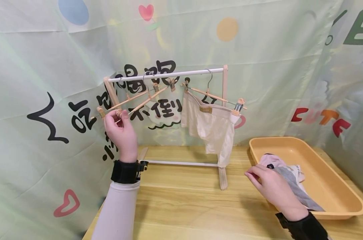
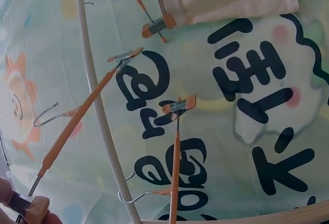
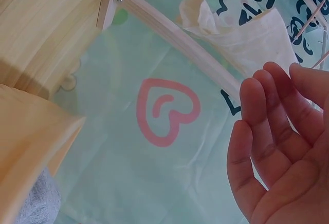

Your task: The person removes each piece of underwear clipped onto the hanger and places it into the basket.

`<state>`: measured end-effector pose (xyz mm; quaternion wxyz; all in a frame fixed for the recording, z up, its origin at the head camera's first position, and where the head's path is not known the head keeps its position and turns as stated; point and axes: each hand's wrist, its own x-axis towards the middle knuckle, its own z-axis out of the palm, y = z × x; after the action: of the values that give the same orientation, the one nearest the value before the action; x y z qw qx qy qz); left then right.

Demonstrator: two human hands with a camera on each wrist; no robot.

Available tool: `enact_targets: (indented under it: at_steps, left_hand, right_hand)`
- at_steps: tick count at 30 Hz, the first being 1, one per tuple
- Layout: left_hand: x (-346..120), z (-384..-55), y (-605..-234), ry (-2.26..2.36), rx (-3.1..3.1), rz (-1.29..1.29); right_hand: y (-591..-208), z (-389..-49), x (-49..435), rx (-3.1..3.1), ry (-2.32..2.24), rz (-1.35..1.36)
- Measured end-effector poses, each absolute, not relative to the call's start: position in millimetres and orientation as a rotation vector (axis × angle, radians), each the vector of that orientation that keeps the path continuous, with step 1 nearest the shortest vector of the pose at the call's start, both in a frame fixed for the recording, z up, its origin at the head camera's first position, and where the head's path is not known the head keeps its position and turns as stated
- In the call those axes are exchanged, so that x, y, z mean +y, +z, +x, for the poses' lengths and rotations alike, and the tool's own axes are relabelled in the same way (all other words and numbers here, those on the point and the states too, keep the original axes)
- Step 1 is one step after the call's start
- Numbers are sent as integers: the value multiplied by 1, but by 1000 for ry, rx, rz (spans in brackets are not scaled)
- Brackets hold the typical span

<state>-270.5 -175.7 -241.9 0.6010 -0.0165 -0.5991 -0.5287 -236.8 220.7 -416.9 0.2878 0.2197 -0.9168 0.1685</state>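
Observation:
My left hand (image 1: 121, 133) is raised at the rack's left end and pinches the end clip (image 2: 36, 209) of a wooden clip hanger (image 1: 150, 97). The hanger slants up to the right; in the left wrist view its hook appears apart from the rail. Behind it, another clip hanger (image 2: 175, 167) hangs from the rail. White shorts (image 1: 212, 121) hang at the right from a third hanger (image 1: 211, 95), clipped at both waistband ends. My right hand (image 1: 274, 186) holds nothing, fingers loosely bent, near the left side of the yellow tub (image 1: 334, 186).
Grey and pink clothes (image 1: 292, 180) lie in the tub's left part. The small rack has a white top rail (image 1: 184, 73) and wooden legs (image 1: 222, 178) standing on the wooden table (image 1: 184, 206). A printed cloth (image 1: 181, 33) hangs close behind.

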Motion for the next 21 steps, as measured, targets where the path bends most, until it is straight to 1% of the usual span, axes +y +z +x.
enact_targets:
  at_steps: [6, 21]
  left_hand:
    - [-193, -300, -259, -1215, -1398, -16]
    - [-195, -310, -259, -1211, -1412, -14]
  right_hand:
    - [-418, -237, 220, -2454, 456, 584]
    - [-420, -235, 218, -2469, 445, 584]
